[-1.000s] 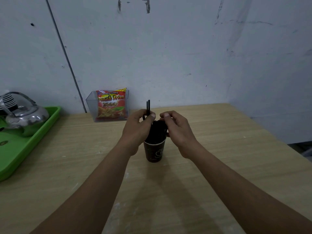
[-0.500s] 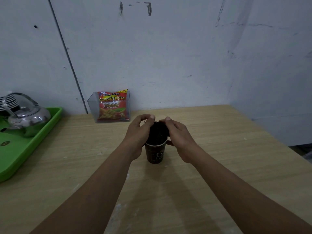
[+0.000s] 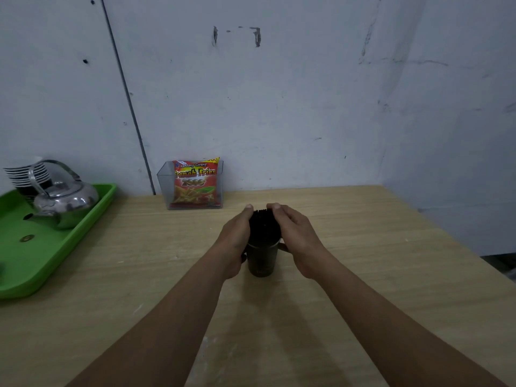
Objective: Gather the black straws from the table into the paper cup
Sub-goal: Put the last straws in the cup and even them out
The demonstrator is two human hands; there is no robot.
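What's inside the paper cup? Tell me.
Black straws stand in the paper cup, tops showing between the left hand and right hand. Their lower ends are hidden.

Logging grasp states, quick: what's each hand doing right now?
Left hand: curled round the straws in the cup.
Right hand: curled round the straws too.

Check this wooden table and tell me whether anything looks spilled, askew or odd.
Nothing stands out. The black straws stand bunched upright in the dark paper cup, cupped between the left hand and right hand. The cup stands upright on the wooden table; only faint pale smudges mark the wood.
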